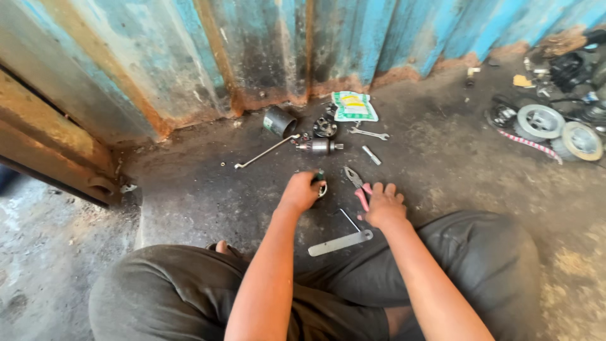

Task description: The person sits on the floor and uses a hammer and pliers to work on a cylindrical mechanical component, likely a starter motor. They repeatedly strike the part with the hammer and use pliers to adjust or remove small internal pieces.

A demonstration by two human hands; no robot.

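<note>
I sit on a dark, oily floor with my knees apart. My left hand (302, 191) is closed around a small dark part with a metal ring (322, 187) held just above the floor. My right hand (384, 204) lies flat on the floor, its fingers resting over the red handles of a pair of pliers (357, 184). A flat metal bar (339, 243) and a thin rod (350, 219) lie between my knees, close below the right hand.
Beyond my hands lie a cylindrical motor part (319, 146), a long bent wrench (266, 151), a dark metal cup (278, 120), a gear (325, 127), a spanner (369, 134) and a plastic packet (353, 106), all before a blue corrugated wall (265, 44). Round parts (540, 122) sit at the right.
</note>
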